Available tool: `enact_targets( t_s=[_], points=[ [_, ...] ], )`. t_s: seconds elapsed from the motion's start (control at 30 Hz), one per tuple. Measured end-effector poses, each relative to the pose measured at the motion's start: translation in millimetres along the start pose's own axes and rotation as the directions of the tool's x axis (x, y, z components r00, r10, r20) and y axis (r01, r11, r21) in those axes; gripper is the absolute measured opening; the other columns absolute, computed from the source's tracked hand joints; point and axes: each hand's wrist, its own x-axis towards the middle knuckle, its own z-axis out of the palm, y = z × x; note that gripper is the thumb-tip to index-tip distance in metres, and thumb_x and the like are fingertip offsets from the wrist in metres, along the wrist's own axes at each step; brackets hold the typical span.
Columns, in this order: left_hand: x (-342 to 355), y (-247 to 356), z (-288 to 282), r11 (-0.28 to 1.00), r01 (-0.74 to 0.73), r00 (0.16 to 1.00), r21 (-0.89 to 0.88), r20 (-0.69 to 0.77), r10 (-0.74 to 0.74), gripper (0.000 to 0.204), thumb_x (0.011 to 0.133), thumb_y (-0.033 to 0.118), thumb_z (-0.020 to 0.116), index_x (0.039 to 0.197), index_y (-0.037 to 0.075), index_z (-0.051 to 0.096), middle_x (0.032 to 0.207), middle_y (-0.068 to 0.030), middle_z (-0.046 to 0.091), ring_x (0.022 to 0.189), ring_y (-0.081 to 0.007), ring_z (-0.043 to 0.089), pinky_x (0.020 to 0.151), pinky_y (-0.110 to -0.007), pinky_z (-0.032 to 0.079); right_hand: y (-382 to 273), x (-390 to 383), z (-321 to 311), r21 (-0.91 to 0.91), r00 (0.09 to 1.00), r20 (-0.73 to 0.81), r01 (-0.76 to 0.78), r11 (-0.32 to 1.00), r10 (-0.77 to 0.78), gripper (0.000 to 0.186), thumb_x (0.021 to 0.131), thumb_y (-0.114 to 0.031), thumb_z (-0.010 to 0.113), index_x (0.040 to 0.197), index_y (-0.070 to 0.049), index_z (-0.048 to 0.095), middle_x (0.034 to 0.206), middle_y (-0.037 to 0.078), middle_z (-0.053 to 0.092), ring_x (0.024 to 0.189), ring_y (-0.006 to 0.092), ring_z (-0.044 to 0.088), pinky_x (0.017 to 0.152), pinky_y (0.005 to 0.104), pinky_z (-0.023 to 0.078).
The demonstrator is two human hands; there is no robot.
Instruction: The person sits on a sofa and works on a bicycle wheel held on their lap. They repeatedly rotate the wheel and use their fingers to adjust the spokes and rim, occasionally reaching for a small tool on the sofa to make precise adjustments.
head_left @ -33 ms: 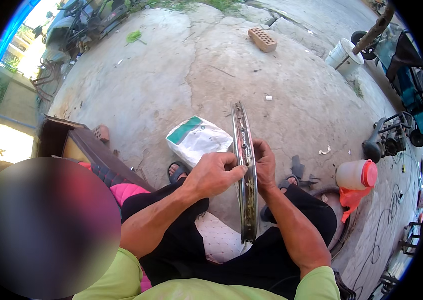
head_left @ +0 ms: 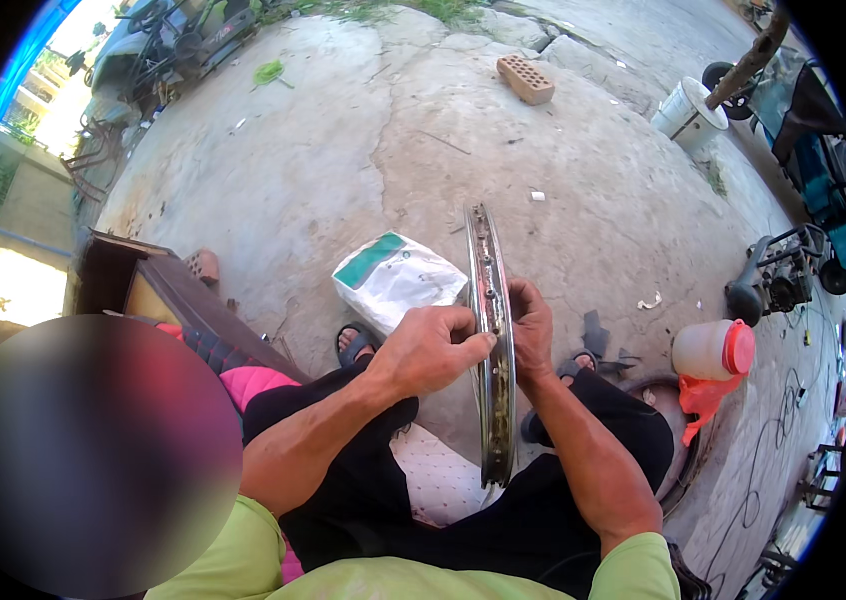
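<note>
Concrete ground (head_left: 283,160) fills the upper and middle frame. At center, a metal wheel rim (head_left: 496,400) stands on edge, nearly edge-on to the view, its lower end between the knees. This orientation probably leaves the outer channel facing the person and both sides within reach. A white bag (head_left: 408,278) with a green panel lies just left of the rim. At right, a container (head_left: 700,350) with a red lid lies on its side, apart from the hands.

Grip: the left hand (head_left: 425,350) is closed on the rim from the left, thumb tip at the channel, likely for fine control there. The right hand (head_left: 531,325) curls against the opposite side, probably to steady it; its fingertips are hidden, so its closure cannot be told. The rim lies between the hands, extending above and below the grip.
</note>
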Motion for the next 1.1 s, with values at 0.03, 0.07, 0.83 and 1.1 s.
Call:
enact_targets(
  t_s=[0.03, 0.07, 0.83, 1.1],
  points=[
    [0.2, -0.2, 0.0, 1.0, -0.014, 1.0, 0.011, 0.006, 0.014, 0.032, 0.09, 0.027, 0.065, 0.083, -0.005, 0.066, 0.063, -0.0032, 0.053, 0.061, -0.0104, 0.047, 0.056, -0.032, 0.041, 1.5, -0.1, -2.5, 0.005, 1.0, -0.01, -0.017, 1.0, 0.017, 0.019, 0.093, -0.004, 0.068, 0.111, -0.001, 0.062, 0.1, 0.003, 0.066, 0.085, 0.0094, 0.064, 0.076, 0.0248, 0.053],
    [-0.4, -0.4, -0.3, 0.999, -0.026, 1.0, 0.025, 0.01, 0.026, 0.033, 0.09, 0.027, 0.065, 0.083, -0.005, 0.066, 0.062, -0.0035, 0.053, 0.061, -0.0108, 0.047, 0.056, -0.032, 0.041, 1.3, -0.2, -2.0, 0.013, 0.999, -0.019, -0.035, 0.999, 0.035, 0.019, 0.093, -0.003, 0.068, 0.111, -0.001, 0.062, 0.099, 0.003, 0.066, 0.085, 0.0094, 0.064, 0.076, 0.0247, 0.053],
    [-0.4, -1.3, -9.6, 0.993, -0.064, 0.998, 0.094, -0.017, 0.066, 0.03, 0.089, 0.024, 0.066, 0.08, -0.004, 0.065, 0.06, -0.0054, 0.052, 0.057, -0.0105, 0.044, 0.053, -0.032, 0.039, -3.3, -1.1, 0.9, -0.146, 0.996, -0.088, -0.013, 0.989, 0.0, 0.017, 0.093, -0.004, 0.066, 0.108, 0.001, 0.062, 0.101, 0.005, 0.066, 0.085, 0.009, 0.064, 0.073, 0.0249, 0.053],
    [0.4, -0.1, -12.9, 0.991, -0.074, 0.997, 0.112, -0.021, 0.077, 0.03, 0.089, 0.024, 0.067, 0.08, -0.004, 0.065, 0.059, -0.0063, 0.051, 0.057, -0.0107, 0.044, 0.053, -0.032, 0.039, -4.7, -0.8, -5.1, -0.265, 0.999, -0.048, -0.03, 0.964, 0.017, 0.021, 0.093, -0.004, 0.067, 0.112, 0.001, 0.06, 0.098, 0.005, 0.067, 0.086, 0.0105, 0.066, 0.074, 0.0253, 0.054]
  ],
)
